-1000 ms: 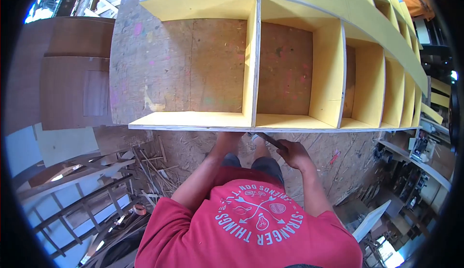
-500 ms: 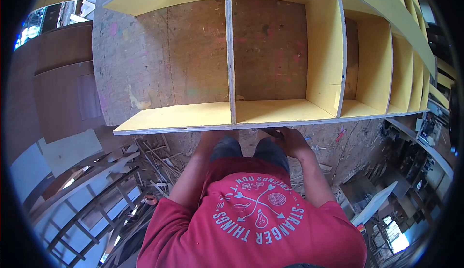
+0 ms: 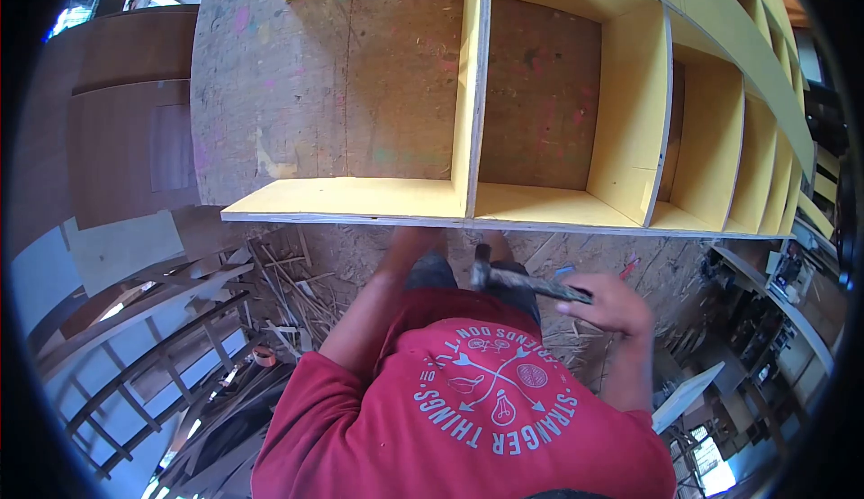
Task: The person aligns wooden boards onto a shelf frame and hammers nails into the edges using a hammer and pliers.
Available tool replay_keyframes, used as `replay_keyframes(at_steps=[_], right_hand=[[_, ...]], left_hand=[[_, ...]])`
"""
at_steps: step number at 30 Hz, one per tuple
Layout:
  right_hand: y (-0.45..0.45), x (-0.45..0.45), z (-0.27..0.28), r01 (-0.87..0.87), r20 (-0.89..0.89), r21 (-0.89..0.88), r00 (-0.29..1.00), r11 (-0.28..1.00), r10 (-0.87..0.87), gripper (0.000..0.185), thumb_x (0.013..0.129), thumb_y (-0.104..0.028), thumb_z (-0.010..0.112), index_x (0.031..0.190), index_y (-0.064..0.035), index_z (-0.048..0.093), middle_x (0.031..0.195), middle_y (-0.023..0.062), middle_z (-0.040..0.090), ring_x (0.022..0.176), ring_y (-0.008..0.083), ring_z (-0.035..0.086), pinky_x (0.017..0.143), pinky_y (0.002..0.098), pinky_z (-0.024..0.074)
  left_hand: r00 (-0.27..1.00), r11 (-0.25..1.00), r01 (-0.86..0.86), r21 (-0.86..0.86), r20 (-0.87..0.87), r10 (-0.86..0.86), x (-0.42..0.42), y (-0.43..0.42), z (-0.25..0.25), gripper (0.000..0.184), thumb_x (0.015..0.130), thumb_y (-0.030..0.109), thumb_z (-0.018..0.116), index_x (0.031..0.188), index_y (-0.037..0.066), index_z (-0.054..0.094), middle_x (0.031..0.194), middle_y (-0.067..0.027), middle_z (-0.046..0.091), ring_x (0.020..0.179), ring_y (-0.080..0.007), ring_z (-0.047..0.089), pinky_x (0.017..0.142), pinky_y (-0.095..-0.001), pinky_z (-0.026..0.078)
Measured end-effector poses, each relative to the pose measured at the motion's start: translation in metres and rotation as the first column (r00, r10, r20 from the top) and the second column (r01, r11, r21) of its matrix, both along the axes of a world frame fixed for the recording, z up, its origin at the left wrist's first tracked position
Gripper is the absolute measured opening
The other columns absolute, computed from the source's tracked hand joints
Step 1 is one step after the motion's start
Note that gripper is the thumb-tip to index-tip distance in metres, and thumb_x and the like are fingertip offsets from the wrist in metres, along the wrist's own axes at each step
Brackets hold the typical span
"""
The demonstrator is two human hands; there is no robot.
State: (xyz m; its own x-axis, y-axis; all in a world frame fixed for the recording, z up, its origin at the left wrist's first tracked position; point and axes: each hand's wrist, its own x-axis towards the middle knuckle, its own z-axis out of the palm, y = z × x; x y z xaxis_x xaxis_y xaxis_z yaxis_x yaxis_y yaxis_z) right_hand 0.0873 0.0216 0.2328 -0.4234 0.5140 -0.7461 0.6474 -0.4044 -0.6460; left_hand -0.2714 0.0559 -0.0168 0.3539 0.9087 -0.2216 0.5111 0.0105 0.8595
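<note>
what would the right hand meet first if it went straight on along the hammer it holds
Leading with the hammer, the right hand would probably meet the left forearm; depth is unclear in one view, so it could pass above or below.

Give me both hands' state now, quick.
Left hand: mostly hidden by the yellow shelving; can't tell.
Right hand: closed, holding a hammer.

right hand (image 3: pixel 609 304) is wrapped round a hammer (image 3: pixel 533 285), head end toward the middle, on the person's side of a yellow compartmented frame (image 3: pixel 351 197); left hand (image 3: pixel 416 238) is up by the frame's near edge, mostly hidden; frame's lying on a paint-stained worktop (image 3: pixel 225 116); wood scraps (image 3: pixel 290 294) litter the floor at left
</note>
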Motion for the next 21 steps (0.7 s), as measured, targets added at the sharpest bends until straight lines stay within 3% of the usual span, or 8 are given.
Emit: replay_keyframes(at_steps=[3,4,7,9,12,17,19,21], right_hand=[[0.059,-0.018,0.091,-0.007,-0.050,0.030,0.999,1.000,0.008,0.038,0.094,-0.029,0.075,0.124,-0.0060,0.070,0.108,0.0151,0.074,0.089,0.0315,0.073,0.080,0.0439,0.0547],[0.072,-0.031,0.095,0.018,-0.092,0.281,0.996,0.959,0.009,0.036,0.096,-0.027,0.073,0.125,-0.0063,0.069,0.105,0.0146,0.073,0.089,0.0306,0.073,0.080,0.0428,0.0551],[0.128,-0.085,0.106,-0.212,0.202,0.697,0.975,0.685,0.096,0.031,0.098,-0.021,0.067,0.124,-0.0051,0.070,0.093,0.0126,0.071,0.088,0.0305,0.073,0.081,0.0403,0.0562],[0.159,-0.124,0.099,-0.356,0.300,0.753,0.934,0.553,0.193,0.039,0.094,-0.024,0.070,0.129,-0.0048,0.070,0.091,0.0118,0.072,0.084,0.0327,0.071,0.073,0.0407,0.0543],[0.196,-0.172,0.073,-0.463,0.372,0.860,0.856,0.213,0.360,0.028,0.087,-0.020,0.071,0.112,-0.0069,0.077,0.083,0.0084,0.071,0.082,0.0262,0.073,0.073,0.0369,0.0569],[0.236,-0.246,0.017,-0.922,0.674,0.281,0.387,0.266,0.629,0.013,0.087,-0.022,0.076,0.091,-0.0104,0.080,0.081,0.0045,0.075,0.079,0.0189,0.075,0.058,0.0384,0.0558],[0.244,-0.280,-0.028,-0.923,0.680,-0.239,0.062,0.301,0.730,0.017,0.087,-0.030,0.082,0.086,-0.0130,0.079,0.075,-0.0011,0.071,0.068,0.0153,0.069,0.054,0.0336,0.0515],[0.246,-0.292,-0.038,-0.941,0.655,-0.266,-0.018,0.208,0.756,0.017,0.084,-0.028,0.083,0.090,-0.0132,0.079,0.078,-0.0013,0.071,0.066,0.0147,0.066,0.053,0.0334,0.0502]], left_hand=[[0.979,0.953,-0.149,-0.264,0.095,0.179,0.007,0.008,0.049,0.027,0.098,0.013,0.066,0.122,0.003,0.068,0.117,-0.0187,0.070,0.111,-0.0382,0.066,0.097,-0.0472,0.053],[0.988,0.966,-0.116,-0.230,0.075,0.137,0.006,0.011,0.050,0.025,0.098,0.012,0.066,0.121,0.003,0.068,0.115,-0.0183,0.070,0.109,-0.0369,0.066,0.093,-0.0466,0.053],[0.993,0.998,0.059,0.033,-0.103,-0.055,-0.003,-0.001,-0.003,0.021,0.097,0.011,0.066,0.115,0.001,0.068,0.108,-0.0168,0.070,0.101,-0.0329,0.067,0.084,-0.0448,0.054],[0.973,0.997,-0.061,0.037,0.225,0.051,0.012,0.021,0.037,0.022,0.095,0.006,0.066,0.116,0.000,0.066,0.108,-0.0143,0.070,0.099,-0.0329,0.068,0.084,-0.0452,0.054],[0.969,0.994,-0.105,0.011,0.227,0.099,0.013,0.016,0.058,0.028,0.095,0.007,0.068,0.122,0.000,0.066,0.113,-0.0155,0.070,0.105,-0.0334,0.068,0.091,-0.0444,0.053],[0.993,0.980,0.072,-0.184,-0.084,-0.088,0.008,0.023,0.055,0.032,0.100,0.019,0.065,0.129,0.003,0.065,0.125,-0.0162,0.068,0.118,-0.0340,0.065,0.101,-0.0446,0.050],[1.000,0.985,-0.009,-0.174,0.018,0.012,0.010,0.020,0.057,0.040,0.102,0.018,0.066,0.138,0.002,0.060,0.138,-0.0184,0.063,0.129,-0.0323,0.059,0.110,-0.0445,0.045],[0.995,0.982,-0.049,-0.181,0.075,0.064,0.010,0.019,0.055,0.045,0.103,0.018,0.066,0.144,0.001,0.058,0.145,-0.0195,0.060,0.136,-0.0313,0.055,0.115,-0.0443,0.042]])
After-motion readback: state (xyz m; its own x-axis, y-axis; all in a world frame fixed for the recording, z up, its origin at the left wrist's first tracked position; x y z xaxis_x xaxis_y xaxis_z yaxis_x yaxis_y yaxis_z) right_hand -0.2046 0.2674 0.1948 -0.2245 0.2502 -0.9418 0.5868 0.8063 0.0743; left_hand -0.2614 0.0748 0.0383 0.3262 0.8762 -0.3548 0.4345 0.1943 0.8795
